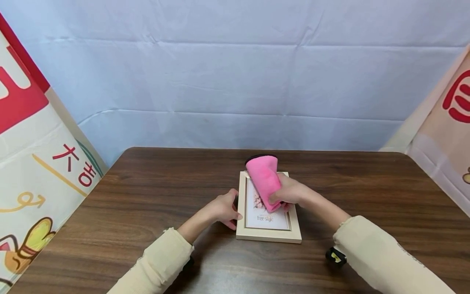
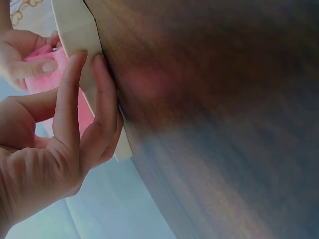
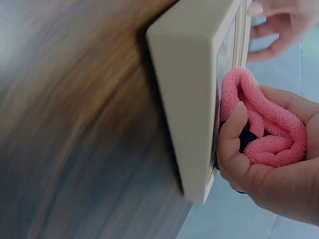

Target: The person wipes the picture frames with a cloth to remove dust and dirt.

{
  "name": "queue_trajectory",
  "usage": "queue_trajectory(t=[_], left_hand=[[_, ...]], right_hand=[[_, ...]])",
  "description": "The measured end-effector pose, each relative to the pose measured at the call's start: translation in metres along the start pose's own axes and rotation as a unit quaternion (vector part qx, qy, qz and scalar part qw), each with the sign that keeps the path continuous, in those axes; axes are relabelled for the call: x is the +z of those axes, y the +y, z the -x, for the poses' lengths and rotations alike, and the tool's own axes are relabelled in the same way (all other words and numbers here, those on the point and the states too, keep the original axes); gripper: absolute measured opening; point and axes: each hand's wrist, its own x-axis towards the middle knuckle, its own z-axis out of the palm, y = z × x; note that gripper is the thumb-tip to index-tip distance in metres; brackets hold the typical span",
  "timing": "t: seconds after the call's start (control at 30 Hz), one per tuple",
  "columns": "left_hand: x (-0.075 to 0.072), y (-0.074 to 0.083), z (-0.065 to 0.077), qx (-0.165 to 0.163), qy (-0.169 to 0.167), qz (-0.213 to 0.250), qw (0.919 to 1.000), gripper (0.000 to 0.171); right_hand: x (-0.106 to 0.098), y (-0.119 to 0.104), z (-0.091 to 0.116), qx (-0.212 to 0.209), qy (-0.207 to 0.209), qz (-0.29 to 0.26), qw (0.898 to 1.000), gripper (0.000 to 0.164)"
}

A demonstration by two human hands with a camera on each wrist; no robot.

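A cream photo frame [image 1: 269, 235] lies on the brown table, its front showing a flower picture and the words "free style". My right hand [image 1: 290, 191] grips a folded pink cloth [image 1: 262, 175] with a dark edge, held against the upper part of the frame's front. In the right wrist view the fluffy cloth [image 3: 276, 129] is bunched in the fingers. At the frame's left side, my left hand [image 1: 224, 210] touches the edge. The left wrist view shows two of its fingers [image 2: 68, 99] nearly straight, tips against the frame's outer side [image 2: 79, 30].
Wood-grain table [image 1: 165, 175] surrounds the frame. A pale blue cloth backdrop [image 1: 235, 81] hangs behind, with printed banners [image 1: 47, 163] at left and right [image 1: 448, 134]. A black device [image 1: 335, 257] sits at the right wrist.
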Motion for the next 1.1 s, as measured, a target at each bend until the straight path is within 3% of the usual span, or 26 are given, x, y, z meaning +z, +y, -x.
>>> queue_trajectory(t=[0.2,0.43,1.1], left_hand=[[0.001,-0.001,0.001,0.006,0.002,0.004,1.0,0.052],[0.001,-0.002,0.0,0.009,-0.001,0.0,1.0,0.052],[0.0,0.0,0.001,0.0,0.001,0.004,1.0,0.055]], right_hand=[[-0.017,0.011,0.004,0.017,0.017,0.004,1.0,0.07],[-0.022,0.016,0.01,0.015,0.009,-0.031,0.999,0.071],[0.018,-0.006,0.057,0.012,0.033,-0.006,0.999,0.058]])
